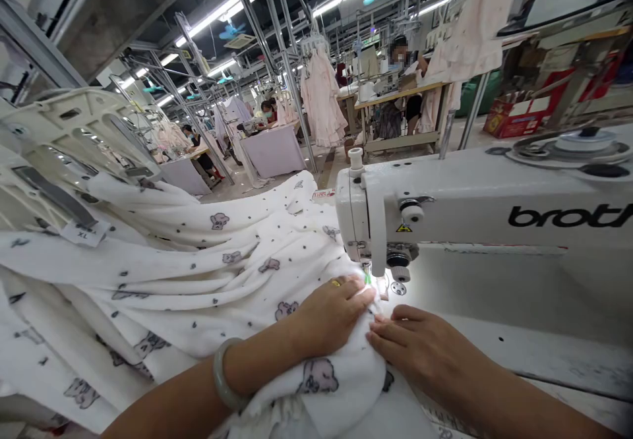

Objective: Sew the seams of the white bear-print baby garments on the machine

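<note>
A white fabric (208,274) printed with small grey animals lies heaped across the table and runs under the needle of a white sewing machine (475,208). My left hand (329,317), with a ring and a pale bangle at the wrist, lies flat on the fabric just in front of the needle, fingers stretched. My right hand (420,347) rests beside it, fingers flat and pressed on the fabric's edge below the presser foot (380,287).
A white plastic rack (74,142) with an XL tag stands at the left. Other people sit at sewing tables farther back, and pale garments (324,96) hang from rails. A red box (514,116) sits at the back right.
</note>
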`<move>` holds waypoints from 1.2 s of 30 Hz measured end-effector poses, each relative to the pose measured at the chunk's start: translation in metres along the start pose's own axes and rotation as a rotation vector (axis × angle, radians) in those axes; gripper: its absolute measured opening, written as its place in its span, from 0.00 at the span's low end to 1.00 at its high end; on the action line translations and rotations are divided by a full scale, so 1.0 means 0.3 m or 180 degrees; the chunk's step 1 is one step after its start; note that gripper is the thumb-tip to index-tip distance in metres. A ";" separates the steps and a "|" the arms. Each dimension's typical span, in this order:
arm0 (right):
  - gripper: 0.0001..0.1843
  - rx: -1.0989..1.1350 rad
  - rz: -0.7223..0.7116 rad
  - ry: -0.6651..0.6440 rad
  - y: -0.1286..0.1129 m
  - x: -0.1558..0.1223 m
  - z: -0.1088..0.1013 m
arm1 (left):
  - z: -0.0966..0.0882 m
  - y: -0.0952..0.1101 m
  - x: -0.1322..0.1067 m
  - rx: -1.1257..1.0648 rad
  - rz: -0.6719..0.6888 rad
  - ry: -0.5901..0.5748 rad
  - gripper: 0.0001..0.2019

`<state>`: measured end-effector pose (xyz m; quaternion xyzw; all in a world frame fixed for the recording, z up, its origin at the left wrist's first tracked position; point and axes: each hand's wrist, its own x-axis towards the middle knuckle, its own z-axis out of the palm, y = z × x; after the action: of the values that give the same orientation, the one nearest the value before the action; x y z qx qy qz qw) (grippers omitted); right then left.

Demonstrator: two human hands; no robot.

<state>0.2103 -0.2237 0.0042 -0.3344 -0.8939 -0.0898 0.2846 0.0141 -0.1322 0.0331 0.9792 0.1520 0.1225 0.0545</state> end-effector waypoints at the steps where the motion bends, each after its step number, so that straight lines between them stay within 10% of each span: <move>1: 0.16 0.0054 0.0090 0.0011 0.006 0.003 0.003 | 0.007 -0.018 0.006 0.0049 0.0005 0.0026 0.15; 13: 0.15 0.0269 0.0454 0.0092 0.060 0.065 -0.009 | -0.048 -0.188 0.118 -0.0041 0.0145 -0.0271 0.08; 19: 0.13 0.0141 0.0654 0.0224 0.068 0.034 -0.026 | -0.146 0.023 0.047 -0.0149 -0.0535 -0.0452 0.12; 24: 0.08 0.0062 0.0886 0.0016 0.088 0.029 -0.036 | -0.055 0.134 -0.038 -0.0293 -0.1013 -0.0002 0.15; 29: 0.11 0.0020 0.0665 -0.0111 0.087 0.041 -0.031 | -0.007 0.014 -0.064 -0.0700 -0.0637 0.0438 0.10; 36: 0.14 -0.0154 -0.0001 -0.0216 0.099 0.027 -0.008 | -0.088 -0.083 -0.031 -0.1356 -0.0757 0.0121 0.12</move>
<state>0.2256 -0.1974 0.0099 -0.3440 -0.9007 -0.1000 0.2459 -0.0083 -0.1095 0.0530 0.9184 0.2379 0.1629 0.2710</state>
